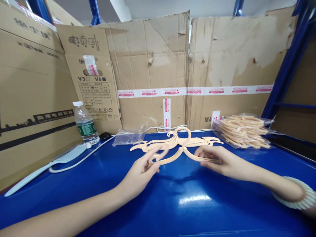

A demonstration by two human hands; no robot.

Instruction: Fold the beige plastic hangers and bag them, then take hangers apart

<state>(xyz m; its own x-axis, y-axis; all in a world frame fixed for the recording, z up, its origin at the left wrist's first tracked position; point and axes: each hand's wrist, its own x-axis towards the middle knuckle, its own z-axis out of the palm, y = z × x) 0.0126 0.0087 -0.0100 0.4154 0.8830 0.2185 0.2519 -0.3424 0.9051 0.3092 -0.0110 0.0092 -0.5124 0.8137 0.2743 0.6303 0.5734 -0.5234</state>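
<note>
A peach-coloured plastic clothes hanger (172, 158) is held up over the blue table, its hook pointing upward. My left hand (145, 166) grips its left arm near the curled end, thumb below and fingers partly spread. On the other side my right hand (214, 158) pinches the right arm between thumb and fingers. Just behind lies a small pile of similar hangers (197, 141), partly covered by the held one. The right tip of the held hanger is hidden by my right hand.
Clear bags of hangers (243, 130) are stacked at the back right. At left stand a water bottle (86, 126) and a pale hairbrush (66, 156) beside a white cable (98, 149). An empty plastic bag (129, 135) lies behind. Cardboard panels (153, 65) wall the back.
</note>
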